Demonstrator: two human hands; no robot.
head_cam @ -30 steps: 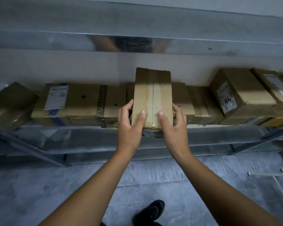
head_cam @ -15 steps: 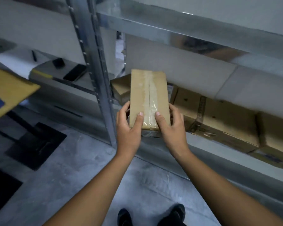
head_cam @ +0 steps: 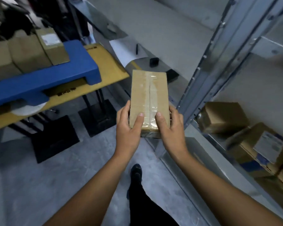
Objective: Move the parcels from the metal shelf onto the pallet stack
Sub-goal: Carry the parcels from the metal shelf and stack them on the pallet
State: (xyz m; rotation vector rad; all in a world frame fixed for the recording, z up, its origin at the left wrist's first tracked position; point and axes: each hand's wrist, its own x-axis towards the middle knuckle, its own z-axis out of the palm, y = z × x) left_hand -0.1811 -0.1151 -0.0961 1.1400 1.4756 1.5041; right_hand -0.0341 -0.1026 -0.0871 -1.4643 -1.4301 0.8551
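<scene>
- Head view, at the centre: brown parcel [head_cam: 149, 98] held in midair, long side running toward 12 o'clock, with a strip of clear tape down its top face.
- Gripped at the near end from both sides: left hand [head_cam: 129, 128] at 9 o'clock of it, right hand [head_cam: 171, 129] at 3 o'clock.
- Thumbs laid flat on the top face; fingers [head_cam: 123, 111] curled round the side edges, clamped on the parcel.
- At 3 o'clock of the parcel, metal shelf [head_cam: 219, 62], its upright post rising toward 1 o'clock. Parcel off the shelf, just beside the post.
- On the lower deck at 4 o'clock, cardboard boxes [head_cam: 224, 118], the nearer one with a white label.
- At 10 o'clock, blue pallet [head_cam: 47, 79] resting on a yellow counter [head_cam: 111, 69], well apart from the held parcel.
- On the pallet toward 10 to 11 o'clock, stacked boxes [head_cam: 29, 51], blurred, one with a white label on top.
- Below, grey floor [head_cam: 39, 185].
- At 6 o'clock of the parcel, black shoe [head_cam: 136, 172].
- Under the counter at 8 o'clock, black base plates [head_cam: 55, 141].
</scene>
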